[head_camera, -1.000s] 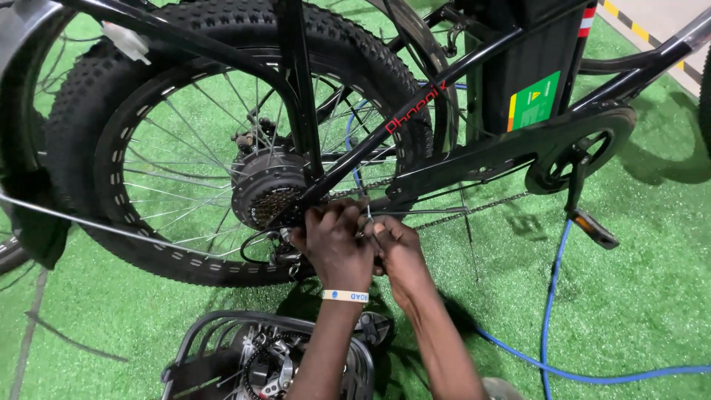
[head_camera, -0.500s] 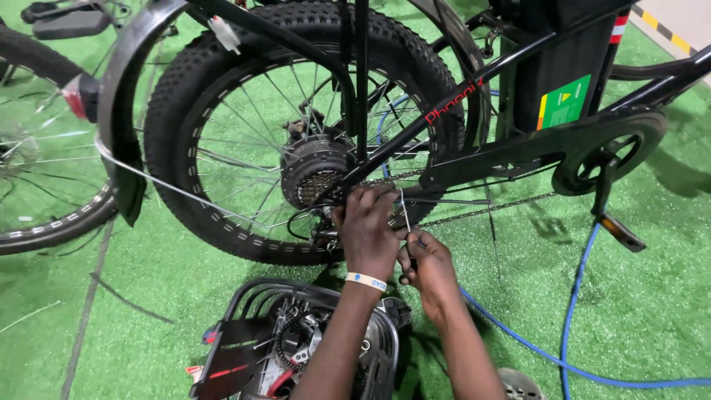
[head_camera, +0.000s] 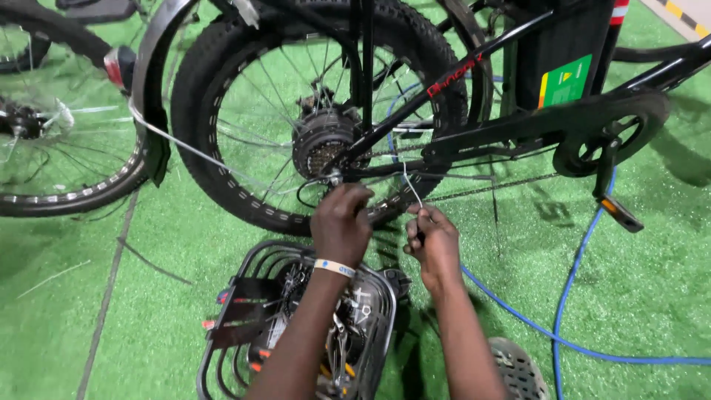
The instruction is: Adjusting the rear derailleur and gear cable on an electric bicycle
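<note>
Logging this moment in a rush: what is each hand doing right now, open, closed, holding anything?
Left hand: closed, fingers curled at the rear wheel axle; what it grips is hidden.
Right hand: closed, pinching a thin pale cable.

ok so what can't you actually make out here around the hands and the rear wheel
- Head view: what the left hand touches at the rear axle, hidden by the hand itself.
- Lower end of the thin white cable, closed inside the right hand.
- Basket contents, too cluttered; arms cover part.
</note>
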